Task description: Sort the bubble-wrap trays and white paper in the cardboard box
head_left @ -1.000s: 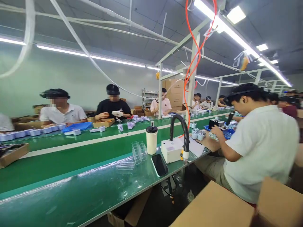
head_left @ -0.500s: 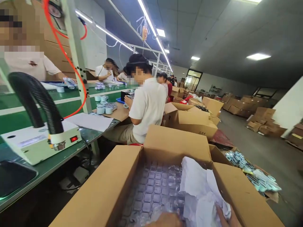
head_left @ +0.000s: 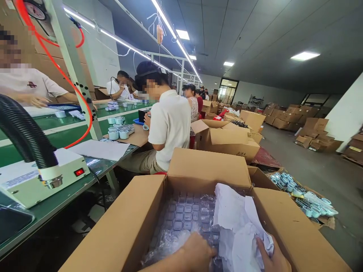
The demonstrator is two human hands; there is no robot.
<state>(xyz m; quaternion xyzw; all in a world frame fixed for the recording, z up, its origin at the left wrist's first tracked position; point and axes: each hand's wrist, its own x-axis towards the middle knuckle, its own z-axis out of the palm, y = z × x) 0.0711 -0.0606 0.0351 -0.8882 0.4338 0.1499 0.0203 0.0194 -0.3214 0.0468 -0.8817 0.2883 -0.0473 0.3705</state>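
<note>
An open cardboard box (head_left: 210, 166) sits right below me, lined with a clear plastic blister tray (head_left: 181, 217) of small square cells. My left hand (head_left: 195, 251) reaches into the box and closes on clear plastic film lying over the tray. At the lower right my right hand (head_left: 272, 257) grips the edge of a crumpled white paper sheet (head_left: 238, 223), which is folded back over the box's right side.
A green bench (head_left: 56, 200) to the left carries a white unit (head_left: 36, 177) with a black ribbed hose (head_left: 25, 136). A person in a white shirt (head_left: 170, 124) sits ahead among cardboard boxes (head_left: 227, 139). A box of blue-white round parts (head_left: 303, 200) lies on the floor to the right.
My view swung from the conveyor line down to the open box. Both hands have come further into the box, the left onto the plastic film, the right on the paper.
</note>
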